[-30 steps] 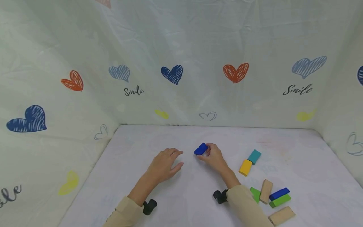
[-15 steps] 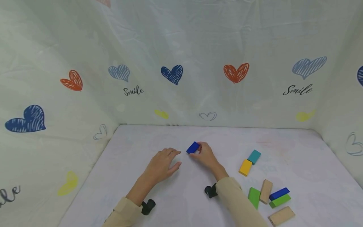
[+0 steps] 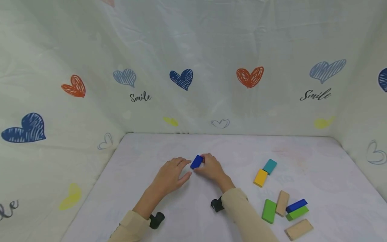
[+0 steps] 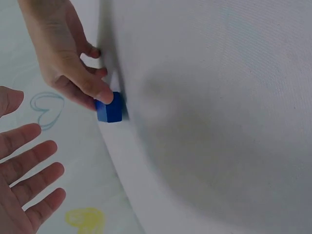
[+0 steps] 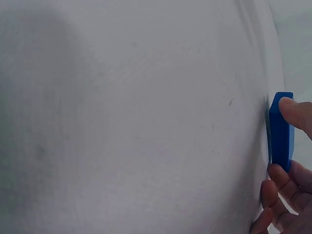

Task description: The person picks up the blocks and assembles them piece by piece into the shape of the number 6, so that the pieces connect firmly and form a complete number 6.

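A blue rectangular block [image 3: 197, 162] is pinched between the thumb and fingers of my right hand [image 3: 211, 168], over the middle of the table. In the right wrist view the thumb presses one end of the blue block [image 5: 280, 134] and the fingertips meet the other, close to the tabletop. Just left of the block, my left hand [image 3: 170, 176] hovers with its fingers spread and holds nothing. The left wrist view shows the fingers of my left hand [image 4: 29, 180] straight and apart from the blue block [image 4: 110, 108].
On the right lie a teal block [image 3: 270, 166] and a yellow block [image 3: 260, 177], touching. Nearer are a green block [image 3: 269, 211], a wooden block [image 3: 282, 203], a second blue block [image 3: 296, 205] beside another green block [image 3: 297, 213], and a second wooden block [image 3: 299, 230].
My right hand has carried the blue block leftward and slightly nearer, up to my left hand. The green block under the right sleeve has come into full view. My left hand has barely shifted.
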`<state>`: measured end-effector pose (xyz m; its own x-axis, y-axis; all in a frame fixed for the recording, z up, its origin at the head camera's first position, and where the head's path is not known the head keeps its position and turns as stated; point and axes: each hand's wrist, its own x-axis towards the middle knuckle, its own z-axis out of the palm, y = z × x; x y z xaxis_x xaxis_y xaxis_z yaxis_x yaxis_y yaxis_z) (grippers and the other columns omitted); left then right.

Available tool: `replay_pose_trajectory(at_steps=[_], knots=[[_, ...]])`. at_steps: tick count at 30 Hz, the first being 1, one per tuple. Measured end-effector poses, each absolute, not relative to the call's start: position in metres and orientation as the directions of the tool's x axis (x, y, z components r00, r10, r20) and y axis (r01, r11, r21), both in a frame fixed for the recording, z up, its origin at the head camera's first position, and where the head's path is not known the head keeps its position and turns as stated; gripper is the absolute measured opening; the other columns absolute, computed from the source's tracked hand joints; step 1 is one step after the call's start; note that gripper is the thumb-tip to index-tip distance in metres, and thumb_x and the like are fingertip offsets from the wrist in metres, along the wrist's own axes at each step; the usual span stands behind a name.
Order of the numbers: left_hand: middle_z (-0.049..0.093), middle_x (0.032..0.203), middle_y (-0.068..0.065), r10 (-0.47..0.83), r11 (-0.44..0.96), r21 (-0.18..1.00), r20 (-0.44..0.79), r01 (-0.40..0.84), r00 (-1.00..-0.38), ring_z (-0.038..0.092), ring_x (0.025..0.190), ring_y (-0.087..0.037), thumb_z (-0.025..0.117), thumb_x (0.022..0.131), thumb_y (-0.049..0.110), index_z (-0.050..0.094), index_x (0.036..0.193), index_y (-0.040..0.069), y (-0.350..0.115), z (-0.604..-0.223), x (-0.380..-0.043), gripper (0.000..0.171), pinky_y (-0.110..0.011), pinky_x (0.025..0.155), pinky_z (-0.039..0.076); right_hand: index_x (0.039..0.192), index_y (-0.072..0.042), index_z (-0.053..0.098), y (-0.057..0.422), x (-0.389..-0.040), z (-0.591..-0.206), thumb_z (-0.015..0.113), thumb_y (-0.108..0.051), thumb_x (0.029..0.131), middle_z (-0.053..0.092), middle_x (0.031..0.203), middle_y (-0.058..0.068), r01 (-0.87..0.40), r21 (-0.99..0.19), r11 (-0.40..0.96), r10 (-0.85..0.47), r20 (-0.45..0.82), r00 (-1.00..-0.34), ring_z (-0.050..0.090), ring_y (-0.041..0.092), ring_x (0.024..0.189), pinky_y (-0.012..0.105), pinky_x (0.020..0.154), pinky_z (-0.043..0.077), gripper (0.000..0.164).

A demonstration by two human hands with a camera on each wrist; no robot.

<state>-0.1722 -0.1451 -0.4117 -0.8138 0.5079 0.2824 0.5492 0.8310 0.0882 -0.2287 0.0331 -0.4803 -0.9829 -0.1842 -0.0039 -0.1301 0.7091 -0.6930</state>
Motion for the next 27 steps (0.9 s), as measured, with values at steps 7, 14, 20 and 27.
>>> replay_pose_trajectory(at_steps=[7, 14, 20, 27], knots=[[0.062, 0.112, -0.004, 0.501, 0.838, 0.093, 0.264, 0.538, -0.824, 0.058, 0.104, -0.022, 0.06, 0.088, 0.037, 0.061, 0.118, 0.013, -0.146, -0.412, -0.171, 0.039, -0.039, 0.088, 0.048, 0.119, -0.001, 0.055, 0.034, -0.225, -0.478, 0.077, -0.039, 0.071, 0.056, 0.101, 0.008, -0.184, -0.619, 0.764, -0.24, -0.009, -0.971, 0.052, 0.022, 0.092, 0.043, 0.085, 0.044, 0.065], [0.061, 0.114, -0.004, 0.495, 0.842, 0.102, 0.244, 0.529, -0.834, 0.058, 0.106, -0.022, 0.059, 0.088, 0.037, 0.06, 0.119, 0.013, -0.147, -0.415, -0.173, 0.039, -0.04, 0.09, 0.047, 0.12, -0.002, 0.055, 0.034, -0.224, -0.477, 0.076, -0.039, 0.071, 0.056, 0.1, 0.008, -0.201, -0.606, 0.77, -0.252, 0.0, -0.968, 0.051, 0.023, 0.093, 0.045, 0.085, 0.043, 0.065], [0.061, 0.116, -0.004, 0.486, 0.851, 0.097, 0.223, 0.515, -0.845, 0.057, 0.108, -0.022, 0.058, 0.089, 0.039, 0.059, 0.121, 0.014, -0.146, -0.415, -0.173, 0.041, -0.041, 0.091, 0.046, 0.124, -0.001, 0.052, 0.036, -0.223, -0.474, 0.076, -0.04, 0.071, 0.056, 0.105, 0.011, -0.196, -0.62, 0.759, -0.259, -0.012, -0.966, 0.051, 0.025, 0.097, 0.046, 0.088, 0.043, 0.069], [0.06, 0.117, -0.005, 0.475, 0.861, 0.093, 0.201, 0.5, -0.856, 0.056, 0.109, -0.023, 0.058, 0.089, 0.039, 0.058, 0.122, 0.014, -0.144, -0.414, -0.174, 0.042, -0.042, 0.092, 0.046, 0.131, -0.004, 0.048, 0.044, -0.221, -0.476, 0.078, -0.035, 0.072, 0.055, 0.11, 0.01, -0.14, -0.723, 0.676, -0.244, -0.041, -0.969, 0.051, 0.024, 0.102, 0.043, 0.091, 0.044, 0.073]])
